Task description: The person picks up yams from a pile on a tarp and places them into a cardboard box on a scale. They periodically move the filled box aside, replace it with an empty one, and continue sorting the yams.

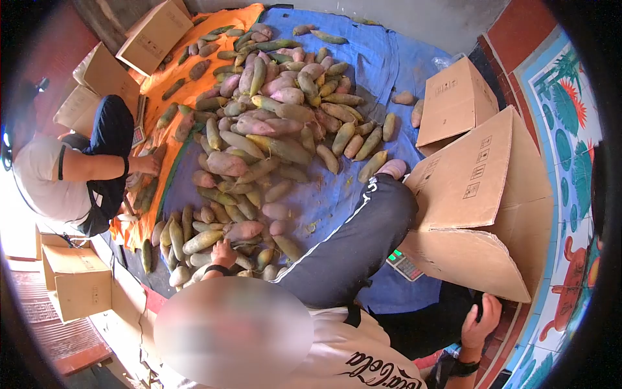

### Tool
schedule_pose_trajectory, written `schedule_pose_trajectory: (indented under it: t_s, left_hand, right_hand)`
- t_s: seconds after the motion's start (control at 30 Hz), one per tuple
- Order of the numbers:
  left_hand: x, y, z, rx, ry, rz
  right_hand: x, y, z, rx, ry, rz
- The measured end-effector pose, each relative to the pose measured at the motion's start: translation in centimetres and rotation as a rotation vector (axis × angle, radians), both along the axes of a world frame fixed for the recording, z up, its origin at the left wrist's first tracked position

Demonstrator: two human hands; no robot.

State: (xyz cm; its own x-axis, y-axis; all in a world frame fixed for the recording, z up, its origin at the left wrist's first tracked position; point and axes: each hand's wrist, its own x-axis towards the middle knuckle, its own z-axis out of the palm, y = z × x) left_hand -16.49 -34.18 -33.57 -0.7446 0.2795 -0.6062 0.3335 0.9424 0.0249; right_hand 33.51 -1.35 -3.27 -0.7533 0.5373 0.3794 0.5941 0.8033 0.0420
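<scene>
Neither of my hands shows in the head view. A person in a white printed shirt (369, 363) and dark striped trousers (363, 240) sits close below me. One of their hands (223, 253), with a black wristband, rests on the pile of sweet potatoes (272, 123). Their other hand (481, 321) grips something dark at the lower right. The tubers, pinkish and greenish, lie heaped on a blue tarp (382, 71) and an orange cloth (194, 84).
A second person (71, 175) sits at the left, hand on tubers by the orange cloth. Open cardboard boxes stand at the right (479, 181), far right (453, 100), top left (152, 35) and lower left (78, 279). A scale keypad (405, 264) peeks out under the big box.
</scene>
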Motion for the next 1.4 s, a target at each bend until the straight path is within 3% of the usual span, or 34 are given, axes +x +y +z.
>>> schedule_pose_trajectory:
  t_s: [0.23, 0.43, 0.57, 0.77, 0.93, 1.13, 1.27, 1.37, 1.4]
  left_hand:
    - [-1.0, 2.9, -0.5, 0.057, 0.229, -0.085]
    - [-1.9, 4.9, -1.5, 0.025, 0.08, -0.196]
    - [-2.2, 6.5, -2.9, -0.09, -0.009, -0.143]
    - [-1.2, 8.7, -4.5, -0.108, -0.032, -0.365]
    - [-0.7, 8.9, -6.1, -0.121, 0.165, -0.543]
    - [-0.2, 7.6, -7.0, -0.229, 0.076, -0.548]
    - [-0.5, 8.6, -2.5, -0.237, -0.007, -0.675]
    - [-2.7, 7.8, -5.4, -0.102, 0.057, -0.496]
    - [-2.5, 10.0, -0.6, -0.111, -0.015, -0.469]
  right_hand:
    - [1.8, -0.7, -5.4, -0.193, -0.066, -0.133]
    - [2.2, -1.1, -7.9, -0.204, -0.071, -0.203]
    - [1.7, -1.0, -8.1, -0.179, -0.082, -0.157]
    - [2.0, -1.2, -8.4, -0.165, -0.104, -0.175]
    - [1.9, -1.5, -8.1, -0.203, -0.106, -0.193]
    - [1.5, -1.7, -8.1, -0.196, -0.095, -0.222]
    - [1.7, -1.3, -8.3, -0.173, -0.103, -0.204]
    - [1.4, -1.2, -8.2, -0.193, -0.091, -0.202]
    - [1.3, -1.1, -8.2, -0.191, -0.081, -0.194]
